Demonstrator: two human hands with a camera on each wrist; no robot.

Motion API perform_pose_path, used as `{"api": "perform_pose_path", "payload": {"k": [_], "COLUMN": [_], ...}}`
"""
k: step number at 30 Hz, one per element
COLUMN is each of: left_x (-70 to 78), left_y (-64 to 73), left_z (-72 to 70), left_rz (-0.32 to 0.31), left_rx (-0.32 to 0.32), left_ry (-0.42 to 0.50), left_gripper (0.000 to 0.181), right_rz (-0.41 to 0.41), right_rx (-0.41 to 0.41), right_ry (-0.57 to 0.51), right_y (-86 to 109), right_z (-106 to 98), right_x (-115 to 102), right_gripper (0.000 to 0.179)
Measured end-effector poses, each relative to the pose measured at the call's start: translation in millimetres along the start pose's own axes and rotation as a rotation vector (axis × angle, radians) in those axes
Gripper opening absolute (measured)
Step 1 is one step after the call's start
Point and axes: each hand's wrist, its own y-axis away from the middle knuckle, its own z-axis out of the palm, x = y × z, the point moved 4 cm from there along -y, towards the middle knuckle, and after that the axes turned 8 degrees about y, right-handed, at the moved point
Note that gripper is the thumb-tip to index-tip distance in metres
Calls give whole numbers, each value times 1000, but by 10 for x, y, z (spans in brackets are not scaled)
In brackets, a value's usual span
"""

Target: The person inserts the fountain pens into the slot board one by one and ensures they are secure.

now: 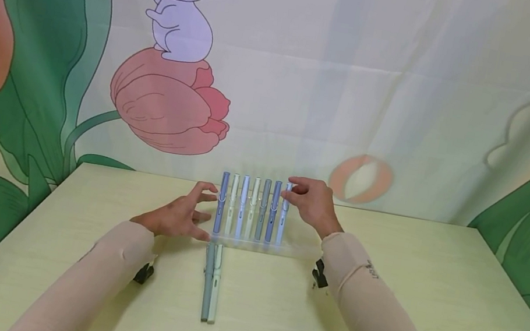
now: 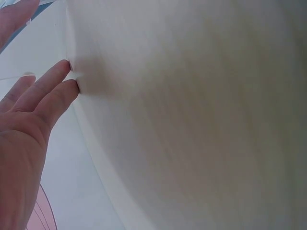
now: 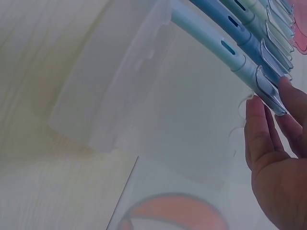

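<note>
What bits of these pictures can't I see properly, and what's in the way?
- Head view: the writing on the right sleeve is too small to read.
- Head view: the rabbit's ears are cut off by the top edge.
- Right wrist view: the light blue pen's lower end is lost behind the stand's cloudy lip.
- Left wrist view: the pink shape is cut off by the bottom edge.

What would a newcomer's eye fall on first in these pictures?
Probably the white rabbit printed on the backdrop, sitting on a pink flower left of centre. Next, the row of seven pens in a clear rack near the table's far edge, the right hand pinching the rightmost one. Then two more pens lying side by side in front of the rack.
</note>
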Motion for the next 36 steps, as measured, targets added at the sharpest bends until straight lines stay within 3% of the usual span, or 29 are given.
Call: {"api": "perform_pose_path", "payload": {"k": [13, 21, 36], "left_x": [-7, -18, -17], "left_y": [0, 1, -6], "left_z": [8, -4, -6], "left_rz": [23, 6, 0], "left_rx": [-16, -12, -10], "left_ry": [11, 8, 12], "left_gripper": [101, 101, 101], "right_rz": [-38, -26, 2], "right_rx": [46, 62, 1], "right_ry": [4, -24, -107], "right_y": [82, 146, 316], "right_z": [-88, -142, -38], "right_x": [-33, -31, -172], "right_gripper": [47, 43, 41]}}
